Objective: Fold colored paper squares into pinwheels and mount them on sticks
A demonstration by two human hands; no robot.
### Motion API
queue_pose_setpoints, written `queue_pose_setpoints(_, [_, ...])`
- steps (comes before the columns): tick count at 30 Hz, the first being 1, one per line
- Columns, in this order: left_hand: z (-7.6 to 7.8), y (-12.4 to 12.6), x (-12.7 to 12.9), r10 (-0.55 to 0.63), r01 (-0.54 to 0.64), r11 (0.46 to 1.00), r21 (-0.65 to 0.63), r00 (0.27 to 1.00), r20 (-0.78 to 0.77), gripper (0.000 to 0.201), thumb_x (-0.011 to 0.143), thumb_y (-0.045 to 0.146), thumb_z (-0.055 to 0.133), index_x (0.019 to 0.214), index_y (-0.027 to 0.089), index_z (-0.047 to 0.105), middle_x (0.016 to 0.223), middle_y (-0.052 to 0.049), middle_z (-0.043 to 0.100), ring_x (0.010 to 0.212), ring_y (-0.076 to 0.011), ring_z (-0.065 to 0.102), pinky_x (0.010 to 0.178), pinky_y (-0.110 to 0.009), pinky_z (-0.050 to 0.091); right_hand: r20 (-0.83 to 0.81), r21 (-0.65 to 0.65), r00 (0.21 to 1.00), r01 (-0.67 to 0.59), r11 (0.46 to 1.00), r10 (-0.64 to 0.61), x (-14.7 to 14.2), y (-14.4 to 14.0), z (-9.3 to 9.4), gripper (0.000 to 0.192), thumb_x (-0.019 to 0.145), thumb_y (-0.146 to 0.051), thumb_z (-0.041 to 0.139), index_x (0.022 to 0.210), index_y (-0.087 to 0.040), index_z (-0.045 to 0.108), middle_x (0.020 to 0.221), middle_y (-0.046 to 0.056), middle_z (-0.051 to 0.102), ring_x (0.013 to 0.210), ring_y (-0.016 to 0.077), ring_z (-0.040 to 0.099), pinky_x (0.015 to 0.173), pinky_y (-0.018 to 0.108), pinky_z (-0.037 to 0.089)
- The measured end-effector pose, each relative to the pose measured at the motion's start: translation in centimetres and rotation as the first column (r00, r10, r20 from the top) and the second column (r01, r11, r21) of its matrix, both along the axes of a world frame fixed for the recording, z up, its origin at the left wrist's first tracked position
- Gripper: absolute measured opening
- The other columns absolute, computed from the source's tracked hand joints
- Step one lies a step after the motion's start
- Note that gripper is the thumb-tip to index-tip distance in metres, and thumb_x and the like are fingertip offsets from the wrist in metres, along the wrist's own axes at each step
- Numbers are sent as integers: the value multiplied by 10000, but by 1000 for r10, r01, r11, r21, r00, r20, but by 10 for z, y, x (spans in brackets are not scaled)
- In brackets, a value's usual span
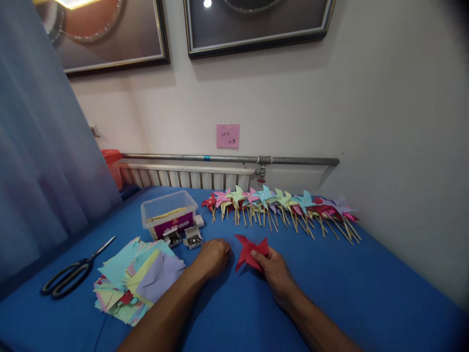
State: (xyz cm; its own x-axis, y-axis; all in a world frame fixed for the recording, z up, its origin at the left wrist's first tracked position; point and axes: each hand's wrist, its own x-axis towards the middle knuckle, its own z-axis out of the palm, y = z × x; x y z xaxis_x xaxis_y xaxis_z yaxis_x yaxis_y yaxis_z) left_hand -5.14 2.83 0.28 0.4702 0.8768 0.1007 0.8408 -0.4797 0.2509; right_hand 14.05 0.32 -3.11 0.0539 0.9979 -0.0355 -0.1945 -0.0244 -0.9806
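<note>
A red paper pinwheel head (250,251) lay flat on a table covered in blue cloth (366,283), and everything here is placed relative to it. The right hand (274,271) rested just below and to the right of it, fingers curled and pinched together on the paper's lower right edge, with the thumb on top. The right forearm ran back from the hand toward the lower right, lying low over the cloth. The left hand (212,256) sat just left of the red paper, close beside it, curled into a loose fist with knuckles up; whether it held anything small could not be told. Its forearm stretched down to the lower left.

Behind the red paper, a long row of finished pinwheels on wooden sticks (282,208) lay against the wall. Further left stood two small open boxes of pins (185,238) and a clear plastic tub (168,212). Left and nearer lay a loose pile of coloured paper squares (137,281), and beyond it black scissors (71,274).
</note>
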Motion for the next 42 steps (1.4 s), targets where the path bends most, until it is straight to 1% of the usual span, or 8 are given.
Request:
queue_pose_setpoints(6, [-2,1,0,55,-56,998,-17,998,-44,209,827,157,500,888,185,698,973,-99,714,945,-243,655,798,-320,453,-2,-13,1000,16,1000,-16,0,3,-3,274,662,-389,774,815,-174,700,712,19,713,615,177,595,625,298,450])
queue_pose_setpoints(15, [4,-6,5,135,-132,991,25,975,-179,246,878,218,470,948,152,696,988,-152,717,930,-282,679,780,-359,483,-26,-8,1000,3,1000,-3,-3,-1,6,245,662,-384,774,771,-183,686,684,11,701,592,172,582,605,290,443])
queue_pose_setpoints(26, [3,-5,5,6,-1,1000,27,981,-195,267,888,139,413,932,142,676,946,-153,687,877,-268,662,740,-343,473,-6,7,1000,-3,1000,3,0,1,-1,251,682,-389,760,813,-185,696,733,26,716,632,185,601,632,300,461])
queue_pose_setpoints(30, [2,-5,5,16,-15,1000,4,997,-69,216,882,149,445,875,162,660,904,-115,683,844,-232,643,743,-319,441,15,4,1000,9,1000,-9,0,2,-2,270,679,-410,758,808,-181,698,729,34,717,632,191,606,626,304,465])
queue_pose_setpoints(33, [4,-4,4,59,-61,998,16,988,141,172,862,139,473,820,168,638,845,-66,678,801,-190,614,736,-298,418,15,-1,1000,21,1000,-21,0,3,-3,281,666,-414,767,802,-177,701,727,37,722,632,194,608,622,302,468])
queue_pose_setpoints(35, [6,-4,6,77,-78,997,-8,939,335,139,837,134,497,799,168,626,803,-32,667,759,-160,590,710,-275,409,11,6,1000,17,1000,-17,1,4,-3,286,662,-409,773,812,-174,705,746,41,729,647,195,615,639,302,474])
queue_pose_setpoints(38, [8,-9,15,155,-89,986,-141,803,575,124,825,157,506,781,167,622,743,-1,644,699,-131,566,657,-244,414,3,17,1000,14,1000,-14,1,4,-4,302,668,-415,770,831,-170,705,751,40,729,662,196,620,649,301,481])
queue_pose_setpoints(42, [7,-16,30,214,-103,975,-198,681,700,121,808,163,531,722,171,616,804,-15,654,746,-129,585,706,-235,470,-20,13,999,38,999,-37,0,5,-7,340,667,-456,763,853,-178,700,729,34,726,647,208,629,620,305,487])
